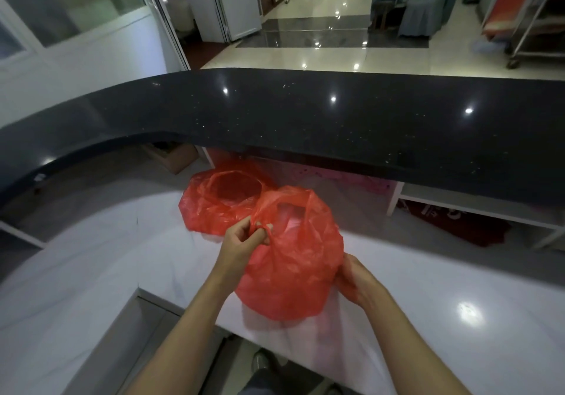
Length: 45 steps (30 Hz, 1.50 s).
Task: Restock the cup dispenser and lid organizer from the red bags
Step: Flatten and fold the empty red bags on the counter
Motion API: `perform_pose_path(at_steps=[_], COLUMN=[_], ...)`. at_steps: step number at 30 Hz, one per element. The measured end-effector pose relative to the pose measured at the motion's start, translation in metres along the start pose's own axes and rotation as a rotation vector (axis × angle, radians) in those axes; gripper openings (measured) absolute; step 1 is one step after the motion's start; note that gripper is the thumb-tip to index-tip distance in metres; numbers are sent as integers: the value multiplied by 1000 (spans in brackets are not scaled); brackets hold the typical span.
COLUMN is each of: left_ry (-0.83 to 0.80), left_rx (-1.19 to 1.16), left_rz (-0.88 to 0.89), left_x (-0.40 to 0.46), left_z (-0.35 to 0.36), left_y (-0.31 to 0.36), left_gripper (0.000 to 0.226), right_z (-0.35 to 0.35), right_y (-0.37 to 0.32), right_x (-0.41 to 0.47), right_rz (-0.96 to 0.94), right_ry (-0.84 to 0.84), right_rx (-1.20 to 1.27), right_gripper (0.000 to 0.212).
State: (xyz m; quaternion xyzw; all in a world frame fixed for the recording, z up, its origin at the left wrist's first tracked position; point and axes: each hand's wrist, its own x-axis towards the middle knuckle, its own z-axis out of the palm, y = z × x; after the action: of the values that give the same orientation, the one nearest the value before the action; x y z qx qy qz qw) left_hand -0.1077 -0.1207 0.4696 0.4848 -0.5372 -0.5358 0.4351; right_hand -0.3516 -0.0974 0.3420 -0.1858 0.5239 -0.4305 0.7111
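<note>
While both hands (pixel 244 241) (pixel 356 278) grip the near red bag (pixel 293 272), white counter (pixel 91 272) (black ledge (pixel 305 113) beyond) gleams.

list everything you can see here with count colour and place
red bags: 2, red plastic; near bag held over the white counter, far bag open-mouthed behind it to the left
white counter: 1, white marbled, under the bags
black ledge: 1, black speckled, curved, raised behind the counter
box: 1, brown cardboard, under the ledge at left
shelf: 1, white, under the ledge at right
trolley: 1, metal frame, far right on the floor
left hand: pinches the near bag's handle
right hand: grips the near bag's right side
</note>
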Motion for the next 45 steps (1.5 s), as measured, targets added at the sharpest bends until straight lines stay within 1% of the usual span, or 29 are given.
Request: perform_pose_path(at_steps=[1, 3, 5, 6, 10, 12, 14, 15, 17, 18, 19, 21, 23, 24, 26, 27, 29, 30, 31, 32, 33, 34, 35, 36, 37, 39, 42, 43, 45], left_ry=[10, 46, 76, 99, 159, 111, 22, -13, -50, -51, -60, -88, -162, -177, -116, -47, 51, 15, -116, -321, -562, -774, -923, -1002, -1022, -988, -938, -913, -825], left_rx=[-11, -22, -23, -21, -65, 9, 117, 171, 300, 375, 427, 518, 611, 668, 727, 743, 773, 785, 805, 840, 923, 1044, 1163, 1255, 1336, 1494, 1485, 1458, 1452], left_rz=[4, 16, 36, 30, -38, -97, -157, -176, -151, -134, -110, -110, -107, -68, 80, 202, 449, 544, 600, 577, 452, 262, 46, -79, -96, 5, 47, 60, 78], left_x=[1, 3, 6, 8, 17, 24, 31, 33, 32, 33, 34, 35, 39, 40, 38, 35, 22, 19, 15, 11, 10, 9, 9, 8, 7, 7, 13, 14, 17], left_z=[-2, -9, -18, -21, -26, -27, -24, -21, -12, -10, -7, -8, -13, -15, -14, -9, 11, 22, 36, 47, 55, 61, 64, 65, 63, 49, 12, -4, -38], left_y=[1, 3, 0, -1, -23, -43, -65, -74, -81, -86, -89, -94, -95, -94, -85, -79, -51, -41, -30, -22, -17, -12, -10, -10, -14, -24, -43, -51, -66], left_gripper=[26, 41, 55, 53, 40, 35, 38, 37, 13, 7, 10, 25, 61, 81, 106, 109, 99, 90, 82, 76, 71, 64, 57, 53, 53, 53, 53, 58, 80], right_z=[-1, -7, -21, -31, -78, -93, -102, -106, -112, -115, -117, -119, -121, -122, -120, -119, -116, -114, -112, -108, -104, -99, -95, -92, -90, -90, -92, -93, -92], right_y=[-4, -16, -28, -35, -55, -62, -64, -64, -60, -56, -52, -44, -37, -33, -24, -18, -5, 1, 7, 12, 16, 20, 23, 26, 29, 35, 42, 43, 42], right_x=[-3, -10, -17, -23, -64, -87, -105, -111, -120, -123, -124, -122, -119, -117, -114, -112, -104, -100, -95, -90, -86, -83, -80, -78, -77, -72, -64, -62, -57], right_rz=[-32, -104, -206, -263, -490, -567, -661, -707, -766, -771, -781, -806, -771, -723, -654, -644, -641, -646, -643, -618, -569, -499, -423, -354, -294, -191, -106, -89, -49], right_ry=[32, 109, 243, 335, 700, 805, 843, 839, 804, 787, 770, 710, 591, 523, 400, 355, 293, 272, 249, 218, 186, 160, 138, 123, 119, 132, 178, 214, 311], right_rx=[20, 83, 126, 112, -221, -362, -462, -496, -588, -647, -705, -807, -921, -988, -1128, -1192, -1310, -1368, -1435, -1510, -1587, -1658, -1713, -1745, -1757, -1751, -1719, -1691, -1629], right_gripper=[20, 19, 21, 21, 25, 21, 19, 19, 22, 23, 26, 37, 60, 72, 89, 93, 96, 96, 95, 94, 94, 94, 92, 90, 87, 90, 109, 110, 106])
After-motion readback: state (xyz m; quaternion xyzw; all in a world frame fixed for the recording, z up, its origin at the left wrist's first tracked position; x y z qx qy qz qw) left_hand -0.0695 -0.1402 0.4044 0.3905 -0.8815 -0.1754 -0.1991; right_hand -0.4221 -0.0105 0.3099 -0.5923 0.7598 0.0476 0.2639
